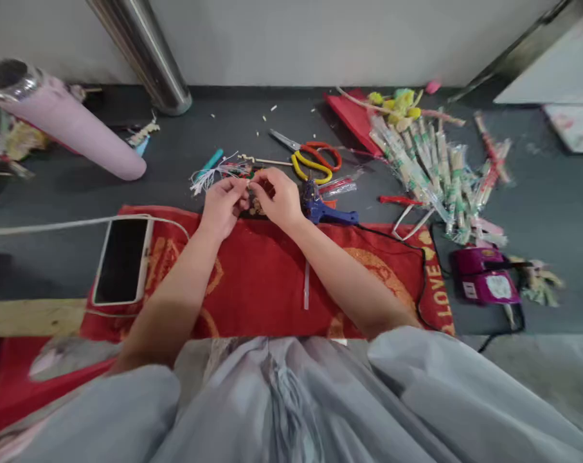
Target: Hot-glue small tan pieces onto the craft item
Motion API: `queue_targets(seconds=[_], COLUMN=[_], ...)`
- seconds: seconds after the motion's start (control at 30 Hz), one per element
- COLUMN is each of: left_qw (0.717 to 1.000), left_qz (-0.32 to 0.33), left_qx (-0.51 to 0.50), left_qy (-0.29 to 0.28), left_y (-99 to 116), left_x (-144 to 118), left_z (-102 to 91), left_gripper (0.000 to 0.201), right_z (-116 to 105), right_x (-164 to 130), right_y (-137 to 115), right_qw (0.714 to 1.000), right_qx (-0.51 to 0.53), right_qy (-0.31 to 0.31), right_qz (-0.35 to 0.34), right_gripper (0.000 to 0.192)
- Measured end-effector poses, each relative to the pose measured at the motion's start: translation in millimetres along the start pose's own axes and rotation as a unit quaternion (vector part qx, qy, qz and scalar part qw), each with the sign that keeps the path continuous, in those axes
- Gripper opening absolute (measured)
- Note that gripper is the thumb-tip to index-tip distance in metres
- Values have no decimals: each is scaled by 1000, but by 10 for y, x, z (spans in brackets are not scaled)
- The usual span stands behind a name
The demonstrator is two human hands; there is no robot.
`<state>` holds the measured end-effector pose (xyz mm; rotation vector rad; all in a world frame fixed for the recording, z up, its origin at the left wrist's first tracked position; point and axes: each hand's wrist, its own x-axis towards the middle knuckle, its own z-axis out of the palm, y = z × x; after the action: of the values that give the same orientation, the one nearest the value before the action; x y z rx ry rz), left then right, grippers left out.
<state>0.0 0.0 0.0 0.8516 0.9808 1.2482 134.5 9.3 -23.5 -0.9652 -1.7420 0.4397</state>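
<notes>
My left hand [224, 204] and my right hand [279, 198] meet over the far edge of a red cloth [267, 276]. Both are closed in a pinch, fingertips together around something small and pale that I cannot make out. Just behind them lies a bundle of white strings [216, 172] beside a teal stick-like tool [213, 161]. Small brown pieces [256, 207] show partly beneath the fingers. A blue glue gun [327, 211] rests right beside my right hand, a clear glue stick [306, 286] sticking out toward me. Scissors [315, 157] with orange and yellow handles lie beyond.
To the left are a phone [122, 260] with a white cable, a pink tumbler [74, 125] and a metal post [149, 58]. Plastic-wrapped sticks [430, 167], a red packet [351, 122] and a purple box [486, 276] with a black cord occupy the right.
</notes>
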Motion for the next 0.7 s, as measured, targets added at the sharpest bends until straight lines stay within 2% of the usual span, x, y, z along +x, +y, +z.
queue_targets(seconds=[0.27, 0.7], left_qw=[1000, 1000], left_qz=[5, -7], left_qx=[16, 22], left_qy=[-17, 6], left_y=[-25, -18], left_x=[22, 20], left_z=[-47, -34], left_gripper=[45, 37], right_z=[-7, -22], right_x=[-3, -9], right_y=[3, -41], right_qw=[999, 998], right_qx=[-7, -1], right_qy=[-37, -48], right_qz=[29, 41], right_gripper=[5, 8])
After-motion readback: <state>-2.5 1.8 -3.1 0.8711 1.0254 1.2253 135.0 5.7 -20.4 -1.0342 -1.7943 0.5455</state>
